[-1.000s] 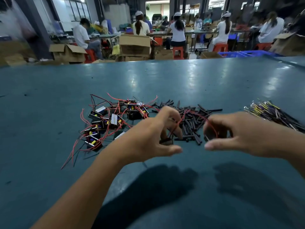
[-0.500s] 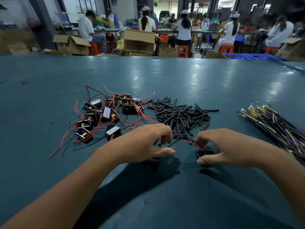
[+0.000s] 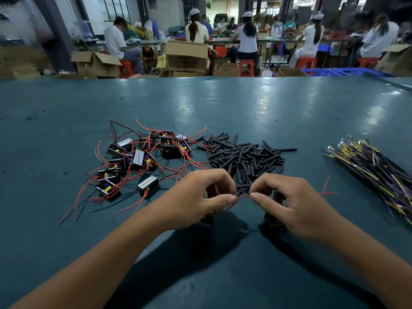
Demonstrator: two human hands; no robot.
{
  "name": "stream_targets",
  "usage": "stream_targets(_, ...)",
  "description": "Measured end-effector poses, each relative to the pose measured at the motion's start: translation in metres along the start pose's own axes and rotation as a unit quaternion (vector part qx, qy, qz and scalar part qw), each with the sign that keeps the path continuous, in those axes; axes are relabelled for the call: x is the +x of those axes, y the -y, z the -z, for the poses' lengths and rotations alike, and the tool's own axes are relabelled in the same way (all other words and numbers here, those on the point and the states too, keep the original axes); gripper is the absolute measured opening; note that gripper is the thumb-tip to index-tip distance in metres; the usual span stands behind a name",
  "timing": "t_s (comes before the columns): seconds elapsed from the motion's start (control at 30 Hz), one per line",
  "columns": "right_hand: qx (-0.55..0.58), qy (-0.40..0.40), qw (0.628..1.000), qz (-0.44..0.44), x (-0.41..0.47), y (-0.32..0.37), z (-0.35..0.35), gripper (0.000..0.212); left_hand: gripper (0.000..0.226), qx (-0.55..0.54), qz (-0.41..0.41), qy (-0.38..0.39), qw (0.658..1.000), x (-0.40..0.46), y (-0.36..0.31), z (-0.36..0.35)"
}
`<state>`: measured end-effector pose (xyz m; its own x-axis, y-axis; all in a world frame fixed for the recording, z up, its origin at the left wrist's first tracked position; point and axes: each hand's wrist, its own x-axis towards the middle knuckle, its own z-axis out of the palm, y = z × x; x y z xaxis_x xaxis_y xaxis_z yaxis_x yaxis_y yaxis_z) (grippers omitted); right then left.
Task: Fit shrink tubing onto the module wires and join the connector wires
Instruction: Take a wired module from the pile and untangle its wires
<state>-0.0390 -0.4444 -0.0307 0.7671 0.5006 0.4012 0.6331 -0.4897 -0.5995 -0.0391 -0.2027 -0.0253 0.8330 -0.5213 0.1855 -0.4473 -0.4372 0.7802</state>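
My left hand (image 3: 198, 197) and my right hand (image 3: 289, 204) meet fingertip to fingertip just in front of the pile of black shrink tubes (image 3: 243, 157). The left thumb and forefinger pinch a short black tube piece (image 3: 239, 194). The right thumb and forefinger pinch a thin red wire (image 3: 245, 196) whose end touches that tube. A black module (image 3: 273, 221) sits half hidden under my right palm, another under my left (image 3: 206, 219). Several black modules with red wires (image 3: 142, 161) lie tangled at the left. A bundle of yellow and purple connector wires (image 3: 379, 170) lies at the right.
The work lies on a wide teal table (image 3: 223, 103). A loose red wire end (image 3: 327, 190) sticks out right of my right hand. Beyond the far edge stand cardboard boxes (image 3: 187, 54), red stools and seated people at other benches.
Both hands rose from the table and drew together, fingertips now meeting over a red wire and a tube piece. The modules stay tucked under my palms.
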Motion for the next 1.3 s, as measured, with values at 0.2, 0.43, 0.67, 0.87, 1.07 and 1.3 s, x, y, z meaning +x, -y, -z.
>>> stream_targets(0.2,0.092,-0.009,0.994,-0.058,0.001,-0.001,-0.004,0.015,0.01,-0.018,0.026,0.002,1.0,0.001,0.002,-0.004)
stream_targets(0.43,0.091,-0.021,0.994,-0.061,0.001,0.002,-0.005,0.015,0.014,-0.08,0.046,-0.024,0.995,0.001,-0.002,-0.008)
stream_targets(0.67,0.036,-0.026,0.998,-0.049,-0.001,0.002,-0.005,0.02,0.006,-0.109,0.048,-0.01,0.993,-0.001,-0.003,-0.01)
stream_targets(0.87,0.006,-0.048,0.999,-0.023,0.0,0.006,-0.003,0.017,0.005,-0.169,0.039,-0.025,0.985,0.001,-0.001,-0.015)
stream_targets(1.07,-0.011,-0.076,0.996,0.053,-0.001,0.019,0.0,0.007,0.013,-0.208,0.029,-0.044,0.977,0.003,-0.004,-0.02)
stream_targets(1.3,-0.022,-0.093,0.993,0.062,0.0,0.025,-0.005,0.014,0.008,-0.235,0.012,-0.075,0.969,0.002,-0.004,-0.023)
